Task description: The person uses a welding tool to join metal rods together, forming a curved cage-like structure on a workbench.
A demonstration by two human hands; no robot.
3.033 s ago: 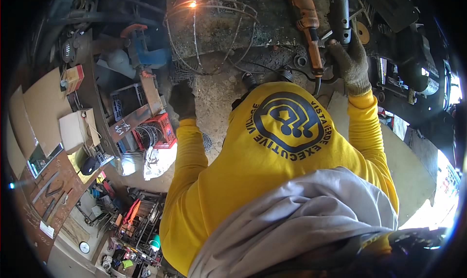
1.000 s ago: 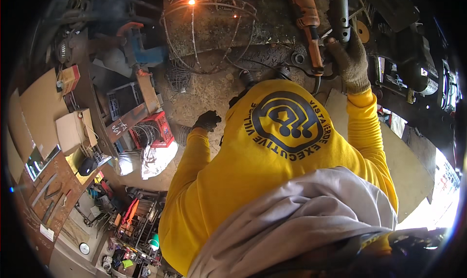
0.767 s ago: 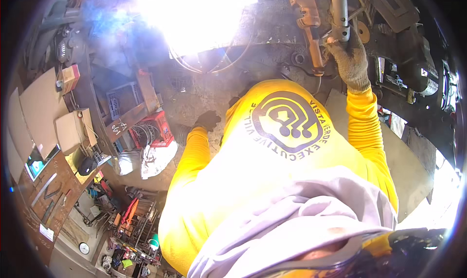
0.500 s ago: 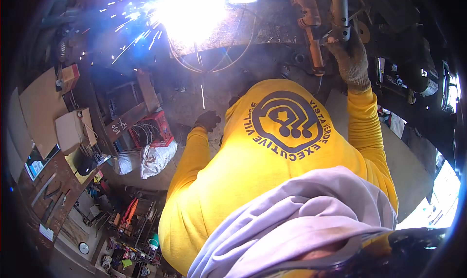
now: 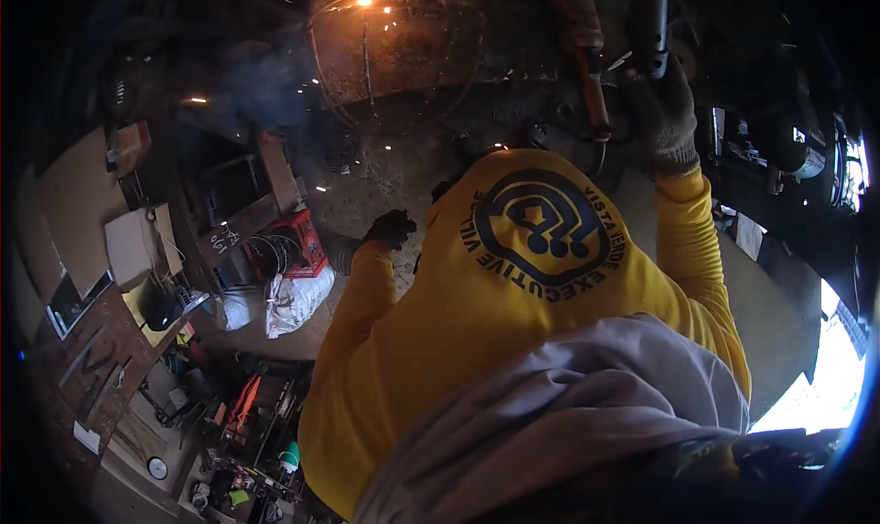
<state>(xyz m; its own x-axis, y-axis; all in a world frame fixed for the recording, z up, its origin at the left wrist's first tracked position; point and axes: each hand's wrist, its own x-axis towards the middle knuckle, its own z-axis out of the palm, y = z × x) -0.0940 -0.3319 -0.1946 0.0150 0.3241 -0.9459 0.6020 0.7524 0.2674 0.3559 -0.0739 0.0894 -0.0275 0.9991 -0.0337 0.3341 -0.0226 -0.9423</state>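
My right hand, in a grey work glove, is raised and closed around an upright dark metal tube beside an orange-brown bar. Curled close to my chest is my left hand, in a dark glove; whether it grips anything is hidden. Both sleeves are yellow. Ahead of me stands a round wire cage frame with a small glowing weld spot on its rim. Sparks scatter below it and smoke drifts to its left.
A red crate holding coiled wire, with white sacks below it, sits to my left. Boards and boxes lean at far left, above a shelf of tools. Dark machinery fills the right side. The floor is rough concrete.
A blinding welding flash on the cage frame has died to a small glow with sparks and smoke. My left hand dropped from near the frame to my chest. My right hand stayed put.
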